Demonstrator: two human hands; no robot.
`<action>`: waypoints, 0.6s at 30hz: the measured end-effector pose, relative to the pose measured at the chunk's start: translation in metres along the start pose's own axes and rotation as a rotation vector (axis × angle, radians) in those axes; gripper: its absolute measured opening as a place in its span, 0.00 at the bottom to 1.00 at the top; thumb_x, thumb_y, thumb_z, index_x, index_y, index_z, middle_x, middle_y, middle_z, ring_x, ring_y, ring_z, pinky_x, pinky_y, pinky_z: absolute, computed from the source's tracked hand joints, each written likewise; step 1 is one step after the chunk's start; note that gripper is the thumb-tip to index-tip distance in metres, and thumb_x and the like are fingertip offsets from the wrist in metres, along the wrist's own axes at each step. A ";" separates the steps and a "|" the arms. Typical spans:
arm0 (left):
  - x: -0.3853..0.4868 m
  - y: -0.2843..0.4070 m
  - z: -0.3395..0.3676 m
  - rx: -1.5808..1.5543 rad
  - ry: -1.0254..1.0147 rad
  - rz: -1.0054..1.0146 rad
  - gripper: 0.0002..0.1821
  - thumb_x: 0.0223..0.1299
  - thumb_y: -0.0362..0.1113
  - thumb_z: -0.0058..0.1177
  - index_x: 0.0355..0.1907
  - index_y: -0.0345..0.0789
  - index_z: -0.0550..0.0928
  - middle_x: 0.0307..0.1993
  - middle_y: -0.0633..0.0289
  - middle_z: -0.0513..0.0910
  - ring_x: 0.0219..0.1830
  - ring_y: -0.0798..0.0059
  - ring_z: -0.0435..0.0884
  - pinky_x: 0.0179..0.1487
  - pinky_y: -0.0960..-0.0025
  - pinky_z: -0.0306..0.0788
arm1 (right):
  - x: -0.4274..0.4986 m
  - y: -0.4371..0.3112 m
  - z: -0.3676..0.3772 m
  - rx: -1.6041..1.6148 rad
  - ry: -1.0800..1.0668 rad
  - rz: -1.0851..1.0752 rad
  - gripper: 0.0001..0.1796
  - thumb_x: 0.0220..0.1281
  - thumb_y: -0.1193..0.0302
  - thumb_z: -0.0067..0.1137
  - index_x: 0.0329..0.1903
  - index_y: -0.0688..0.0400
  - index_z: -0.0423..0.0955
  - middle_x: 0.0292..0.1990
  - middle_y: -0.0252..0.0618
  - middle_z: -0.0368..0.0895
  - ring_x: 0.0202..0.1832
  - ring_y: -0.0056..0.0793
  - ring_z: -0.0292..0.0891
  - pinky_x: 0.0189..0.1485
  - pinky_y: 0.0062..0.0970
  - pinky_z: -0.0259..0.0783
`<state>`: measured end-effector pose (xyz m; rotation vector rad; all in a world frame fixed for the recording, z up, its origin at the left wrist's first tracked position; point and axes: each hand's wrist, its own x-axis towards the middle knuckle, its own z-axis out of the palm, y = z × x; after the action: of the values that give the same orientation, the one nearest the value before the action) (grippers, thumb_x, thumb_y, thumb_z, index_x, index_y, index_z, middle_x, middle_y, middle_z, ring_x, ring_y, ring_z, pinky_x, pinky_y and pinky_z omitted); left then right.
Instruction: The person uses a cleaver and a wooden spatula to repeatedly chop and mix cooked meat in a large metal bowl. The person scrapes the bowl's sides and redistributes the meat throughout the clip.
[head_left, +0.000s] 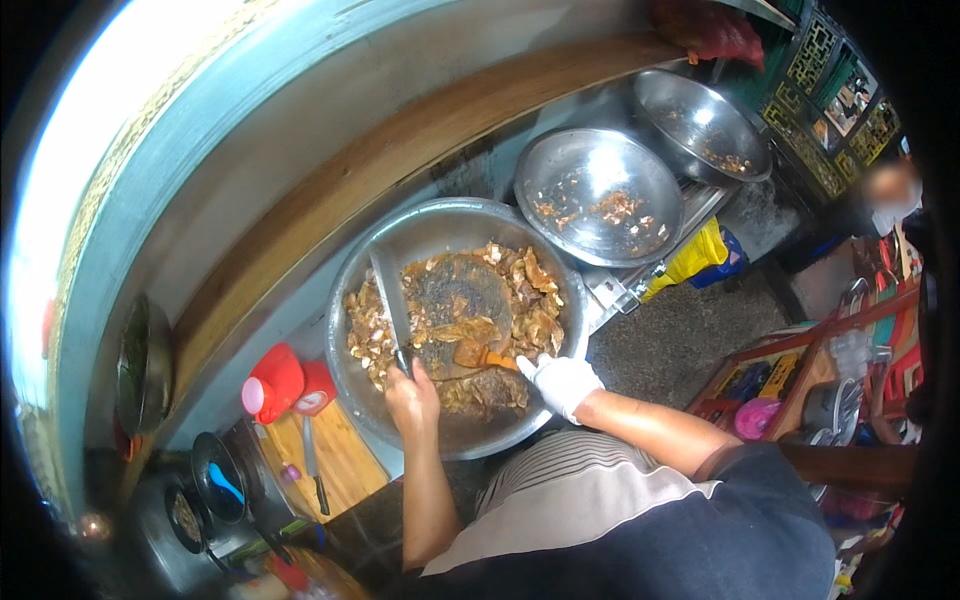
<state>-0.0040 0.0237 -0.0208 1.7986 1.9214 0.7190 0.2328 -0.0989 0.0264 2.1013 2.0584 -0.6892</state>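
Observation:
My left hand (413, 397), bare, grips the black handle of a broad-bladed knife (391, 296), its blade pointing away from me over a large metal basin (343, 405). My right hand (561, 381), in a white glove, holds the orange handle of a tool with a brown block-like head (471, 354); its exact kind is unclear. A round, dark chopping block (465, 281) lies inside the basin, with a strip of cooked-looking meat (461, 330) on it. Chopped meat pieces (369, 326) lie left of the block, larger meat pieces (536, 322) right of it, and a big chunk (484, 391) nearest me.
Two metal bowls with scraps, a nearer one (559, 169) and a farther one (667, 97), stand beyond the basin at right. At left, a wooden cutting board (352, 457) bears another knife (310, 446), beside a red container (281, 379). A person (892, 199) is at far right.

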 end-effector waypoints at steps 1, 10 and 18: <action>-0.001 0.001 0.003 -0.086 0.165 0.066 0.18 0.75 0.42 0.55 0.50 0.25 0.78 0.36 0.34 0.86 0.42 0.31 0.86 0.47 0.41 0.78 | 0.003 0.004 0.002 -0.004 0.031 -0.010 0.26 0.79 0.69 0.44 0.75 0.55 0.63 0.51 0.54 0.82 0.49 0.50 0.85 0.49 0.47 0.81; -0.027 -0.002 0.035 0.178 -0.142 -0.064 0.25 0.73 0.45 0.55 0.55 0.21 0.77 0.40 0.29 0.86 0.43 0.30 0.86 0.50 0.39 0.79 | 0.005 0.029 -0.020 -0.017 0.015 -0.051 0.27 0.80 0.69 0.42 0.77 0.54 0.61 0.53 0.53 0.81 0.51 0.52 0.84 0.50 0.48 0.81; -0.038 0.009 0.034 0.271 -0.128 -0.001 0.20 0.75 0.42 0.53 0.51 0.23 0.79 0.33 0.32 0.86 0.39 0.32 0.87 0.44 0.42 0.81 | -0.002 0.046 -0.026 0.008 0.074 -0.017 0.30 0.76 0.75 0.44 0.78 0.63 0.59 0.52 0.56 0.80 0.49 0.50 0.86 0.49 0.44 0.82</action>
<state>0.0268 -0.0106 -0.0438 1.9477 2.0104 0.3454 0.2838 -0.0936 0.0395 2.1472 2.1177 -0.6324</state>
